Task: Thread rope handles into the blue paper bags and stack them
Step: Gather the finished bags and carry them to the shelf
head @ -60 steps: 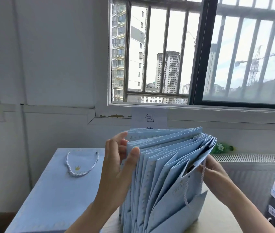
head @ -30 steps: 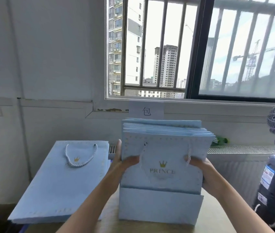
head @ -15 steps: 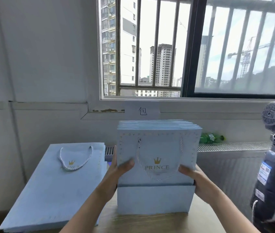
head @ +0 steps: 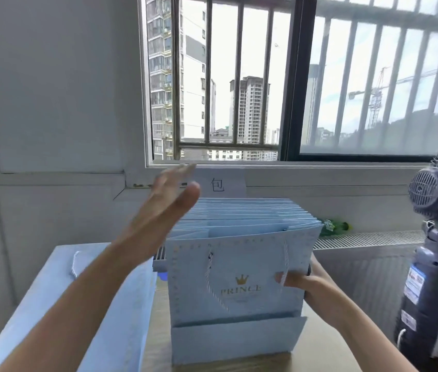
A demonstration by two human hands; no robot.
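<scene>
An upright bundle of several flat blue paper bags [head: 239,264] stands on the wooden table [head: 317,355]. The front bag shows a gold crown, the word PRINCE and a white rope handle [head: 213,288]. My right hand [head: 303,284] grips the bundle's right edge, thumb on the front face. My left hand [head: 166,208] is lifted off the bags, blurred, fingers straight, above the bundle's upper left corner and holding nothing. A flat stack of blue bags [head: 51,312] with a rope handle lies at the left, partly behind my left forearm.
A dark standing fan [head: 437,237] rises close at the right edge. Behind the bags run a radiator grille [head: 368,238] and a window sill with a paper label [head: 220,185]. A green bottle [head: 335,226] lies on the grille.
My left hand has let go of the bundle's left side and swung up above it. The right hand still holds the right edge. The view moved closer.
</scene>
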